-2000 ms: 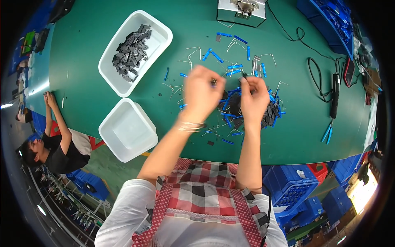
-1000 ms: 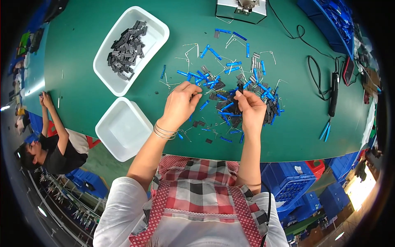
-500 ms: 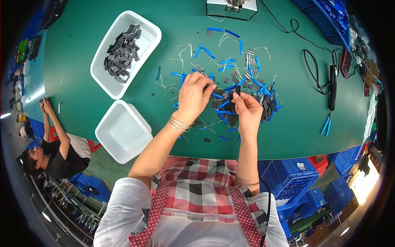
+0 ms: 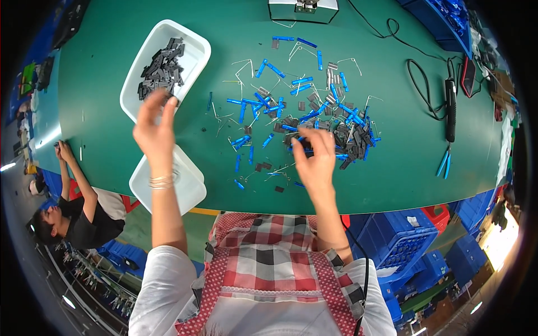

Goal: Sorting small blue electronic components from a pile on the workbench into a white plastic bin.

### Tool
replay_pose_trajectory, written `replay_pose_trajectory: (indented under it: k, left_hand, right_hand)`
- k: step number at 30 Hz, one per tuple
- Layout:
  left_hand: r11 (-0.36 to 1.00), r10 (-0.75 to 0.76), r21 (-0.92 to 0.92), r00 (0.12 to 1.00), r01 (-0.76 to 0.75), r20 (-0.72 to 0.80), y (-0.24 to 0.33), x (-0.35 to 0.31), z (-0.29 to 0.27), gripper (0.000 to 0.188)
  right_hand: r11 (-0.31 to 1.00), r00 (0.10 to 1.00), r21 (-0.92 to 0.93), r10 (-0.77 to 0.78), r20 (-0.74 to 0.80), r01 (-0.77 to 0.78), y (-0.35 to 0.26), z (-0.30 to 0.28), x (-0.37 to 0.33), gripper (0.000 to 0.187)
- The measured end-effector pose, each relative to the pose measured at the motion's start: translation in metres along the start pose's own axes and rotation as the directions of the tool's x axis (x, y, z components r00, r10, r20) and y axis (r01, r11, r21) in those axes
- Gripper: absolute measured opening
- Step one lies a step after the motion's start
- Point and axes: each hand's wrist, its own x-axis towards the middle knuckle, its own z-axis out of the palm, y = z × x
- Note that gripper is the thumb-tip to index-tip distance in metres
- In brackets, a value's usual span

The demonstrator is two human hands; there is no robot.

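My left hand (image 4: 153, 131) is over the near rim of a white tub (image 4: 200, 51), a small black plastic piece (image 4: 172, 101) pinched at its fingertips. Similar black pieces (image 4: 162, 66) lie heaped inside that tub. My right hand (image 4: 317, 162) reaches to the near left side of a loose pile, its thumb and fingers apart. Black pieces (image 4: 354, 147) make up much of the pile. Blue strips (image 4: 301, 89), bent wire springs (image 4: 358, 66) and small grey plates (image 4: 332, 78) are scattered around them. What lies under my right fingertips is partly hidden.
A second white tub (image 4: 190, 193) stands at the table's near edge, partly behind my left forearm. To the right are a corded black tool (image 4: 450, 109) with blue handles (image 4: 444, 163) and a blue bin (image 4: 434, 22). A metal-topped box (image 4: 305, 10) stands at the back; another person (image 4: 75, 210) sits left.
My left hand has moved left from the pile to the tub of black pieces. My right hand has lowered toward the pile and shifted slightly left; the black piece it held upright has left it.
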Motion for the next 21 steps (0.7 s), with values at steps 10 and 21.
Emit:
replay_pose_trajectory:
  k: [10,21]
  left_hand:
    - [0.942,0.329,-0.153,0.743,-0.298,0.582,0.049,-0.055,0.073,0.012]
    - [0.956,0.255,-0.011,0.811,-0.293,0.527,0.059,-0.094,0.131,0.016]
  right_hand:
    - [0.969,1.0,-0.246,0.026,0.013,-0.022,0.028,-0.043,0.005,0.013]
    - [0.95,0.986,-0.292,-0.068,0.155,0.112,0.032,-0.014,0.036,0.024]
